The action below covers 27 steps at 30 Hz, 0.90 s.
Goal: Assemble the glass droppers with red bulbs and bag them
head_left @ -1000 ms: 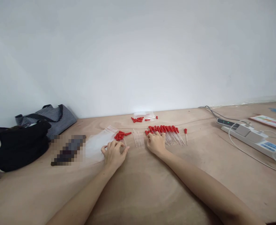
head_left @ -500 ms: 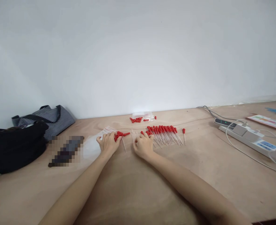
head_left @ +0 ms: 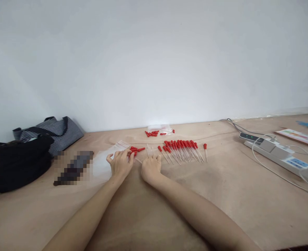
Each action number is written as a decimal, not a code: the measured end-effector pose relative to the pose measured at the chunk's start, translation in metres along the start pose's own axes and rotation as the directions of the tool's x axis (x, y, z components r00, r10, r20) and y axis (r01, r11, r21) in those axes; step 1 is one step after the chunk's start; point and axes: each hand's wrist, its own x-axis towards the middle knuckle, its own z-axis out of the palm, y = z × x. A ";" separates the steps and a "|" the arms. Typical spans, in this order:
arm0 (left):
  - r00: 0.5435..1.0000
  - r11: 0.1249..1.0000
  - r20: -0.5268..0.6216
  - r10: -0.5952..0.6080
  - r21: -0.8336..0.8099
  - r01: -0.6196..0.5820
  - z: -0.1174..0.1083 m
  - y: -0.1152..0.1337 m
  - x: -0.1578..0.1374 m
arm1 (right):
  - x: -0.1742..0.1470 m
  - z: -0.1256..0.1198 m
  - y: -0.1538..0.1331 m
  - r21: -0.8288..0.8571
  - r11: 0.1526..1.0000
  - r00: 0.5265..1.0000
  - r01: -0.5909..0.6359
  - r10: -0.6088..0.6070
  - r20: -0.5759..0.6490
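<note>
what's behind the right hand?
Thin clear tubes, their upper parts showing just beyond the right hand. The hand covers their lower ends; anything under its palm can't be seen.

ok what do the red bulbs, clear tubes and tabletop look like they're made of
Red bulbs: probably rubber or soft plastic, smooth, from their even, solid colour and rounded ends.
Clear tubes: glass or clear plastic, smooth; see-through with pale glints, which leaves it open.
Tabletop: seemingly wood, perhaps plywood, fairly matt, from its tan colour and wavy grain.
</note>
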 end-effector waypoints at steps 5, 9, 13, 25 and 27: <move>0.993 0.973 0.005 0.116 -0.200 -0.113 -0.011 0.007 -0.032 | -0.036 -0.002 0.045 -0.046 0.992 0.990 0.115 -0.118 -0.075; 0.973 0.933 0.099 0.208 -0.320 -0.166 -0.012 0.022 -0.050 | -0.063 0.001 0.101 -0.042 0.977 0.960 0.209 -0.213 -0.183; 0.926 0.889 0.176 0.333 -0.386 -0.246 -0.015 0.037 -0.058 | -0.077 -0.001 0.139 0.002 0.963 0.932 0.268 -0.259 -0.253; 0.837 0.834 0.234 0.495 -0.397 -0.382 -0.010 0.043 -0.057 | -0.069 -0.004 0.140 0.114 0.921 0.908 0.372 -0.336 -0.252; 0.837 0.829 0.226 0.499 -0.406 -0.385 -0.007 0.045 -0.057 | -0.068 0.001 0.138 0.142 0.923 0.910 0.357 -0.310 -0.274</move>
